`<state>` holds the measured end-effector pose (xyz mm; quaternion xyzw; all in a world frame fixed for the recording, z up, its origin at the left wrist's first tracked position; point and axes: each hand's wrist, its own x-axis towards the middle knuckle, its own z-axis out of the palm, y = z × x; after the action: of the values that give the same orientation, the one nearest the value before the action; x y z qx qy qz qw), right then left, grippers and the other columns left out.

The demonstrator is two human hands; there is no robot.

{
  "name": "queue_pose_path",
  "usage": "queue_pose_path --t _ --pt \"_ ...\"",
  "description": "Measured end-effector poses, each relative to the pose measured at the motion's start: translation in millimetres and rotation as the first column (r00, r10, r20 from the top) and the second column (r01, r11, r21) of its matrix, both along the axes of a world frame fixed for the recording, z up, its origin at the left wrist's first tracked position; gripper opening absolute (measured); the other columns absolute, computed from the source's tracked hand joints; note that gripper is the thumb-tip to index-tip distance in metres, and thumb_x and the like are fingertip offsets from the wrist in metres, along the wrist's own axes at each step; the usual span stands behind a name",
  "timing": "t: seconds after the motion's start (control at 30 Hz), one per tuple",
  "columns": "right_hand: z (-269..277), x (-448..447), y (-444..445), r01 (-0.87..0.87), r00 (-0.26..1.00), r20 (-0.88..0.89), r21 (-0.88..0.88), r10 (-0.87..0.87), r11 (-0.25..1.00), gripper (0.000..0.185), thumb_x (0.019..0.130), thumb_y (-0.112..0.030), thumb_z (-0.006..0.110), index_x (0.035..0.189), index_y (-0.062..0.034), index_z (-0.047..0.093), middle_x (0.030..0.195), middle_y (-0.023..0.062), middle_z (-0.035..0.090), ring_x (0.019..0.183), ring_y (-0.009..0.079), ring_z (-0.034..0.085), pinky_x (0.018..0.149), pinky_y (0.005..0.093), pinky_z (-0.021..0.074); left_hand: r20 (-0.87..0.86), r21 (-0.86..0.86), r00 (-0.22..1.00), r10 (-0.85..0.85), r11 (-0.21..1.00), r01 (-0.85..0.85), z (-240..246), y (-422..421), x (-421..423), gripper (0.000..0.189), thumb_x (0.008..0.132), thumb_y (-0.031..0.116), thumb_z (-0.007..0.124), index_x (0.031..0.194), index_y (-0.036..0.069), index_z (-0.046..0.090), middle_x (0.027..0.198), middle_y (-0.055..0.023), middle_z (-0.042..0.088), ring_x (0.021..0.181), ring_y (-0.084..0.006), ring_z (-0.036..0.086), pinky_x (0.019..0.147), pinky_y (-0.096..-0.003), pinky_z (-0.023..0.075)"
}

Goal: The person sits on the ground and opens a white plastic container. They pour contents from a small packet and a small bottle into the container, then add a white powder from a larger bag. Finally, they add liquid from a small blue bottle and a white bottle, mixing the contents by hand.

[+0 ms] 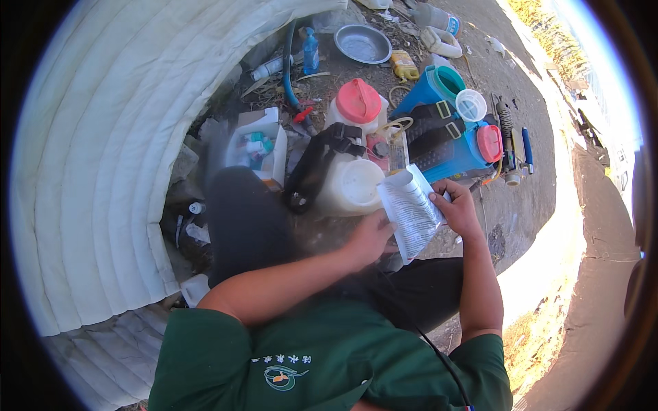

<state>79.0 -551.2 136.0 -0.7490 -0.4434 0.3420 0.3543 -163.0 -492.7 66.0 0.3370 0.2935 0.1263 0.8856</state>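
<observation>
A printed paper leaflet (413, 216), creased and curling at its top, is held before me over my lap. My left hand (368, 239) grips its left edge near the lower part. At its upper right edge, my right hand (456, 205) pinches the paper between thumb and fingers. Just beyond the leaflet stands a whitish plastic container with a round white lid (362, 182) and a black strap (321, 164). Behind it is a red screw cap (358, 100) on another white part. To the right, a blue plastic backpack sprayer (444, 154) has a red cap and black straps.
An open cardboard box (277, 154) with small bottles stands left of the containers. Farther off are a metal basin (363, 44), a blue pump bottle (310, 51), a valved hose (289, 72) and a yellow jug (404, 65). A quilted white cover (97, 154) borders the left.
</observation>
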Motion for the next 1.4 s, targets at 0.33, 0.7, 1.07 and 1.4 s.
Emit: queue_pose_path --t 0.33,0.7,1.07,1.4 --pt "4.5 1.9 46.4 -0.146 0.975 0.136 -0.206 0.177 0.968 0.015 0.102 -0.011 0.077 0.105 0.0041 0.076 0.085 -0.0022 0.068 0.076 0.0041 0.055 0.067 0.0244 0.0473 0.079 -0.267 0.996 0.043 0.963 -0.021 0.1 3.1 0.2 0.031 0.117 0.013 0.045 0.146 0.005 0.054 0.134 -0.0123 0.068 0.118 -0.0267 0.073 0.101 -0.0469 0.0633" --pt "18.7 6.4 72.7 -0.163 0.943 0.218 -0.352 0.25 0.922 0.016 0.104 -0.011 0.073 0.099 0.0036 0.075 0.084 -0.0004 0.07 0.074 0.0051 0.058 0.068 0.0243 0.0473 0.147 -0.373 0.988 0.052 0.928 0.007 -1.5 13.4 7.3 0.031 0.117 0.013 0.041 0.144 0.005 0.056 0.132 -0.0144 0.07 0.113 -0.0285 0.075 0.099 -0.046 0.0627" --pt "33.3 2.7 86.2 -0.184 0.952 0.158 -0.394 0.264 0.9 0.017 0.101 -0.012 0.077 0.099 0.0053 0.076 0.078 -0.002 0.066 0.07 0.005 0.054 0.062 0.0258 0.0446 0.156 -0.376 0.987 0.043 0.926 0.019 2.1 15.4 7.2 0.033 0.117 0.013 0.04 0.145 0.003 0.055 0.133 -0.0153 0.069 0.115 -0.0301 0.074 0.098 -0.0463 0.0628" --pt "39.1 -7.8 86.4 -0.159 0.942 0.213 -0.398 0.26 0.903 0.017 0.103 -0.012 0.075 0.098 0.0046 0.077 0.079 -0.0014 0.068 0.069 0.0049 0.057 0.063 0.0246 0.0463 0.184 -0.398 0.981 0.056 0.917 0.022 1.7 13.6 6.2 0.033 0.118 0.013 0.038 0.144 0.002 0.054 0.133 -0.0181 0.069 0.113 -0.0308 0.074 0.098 -0.046 0.063"
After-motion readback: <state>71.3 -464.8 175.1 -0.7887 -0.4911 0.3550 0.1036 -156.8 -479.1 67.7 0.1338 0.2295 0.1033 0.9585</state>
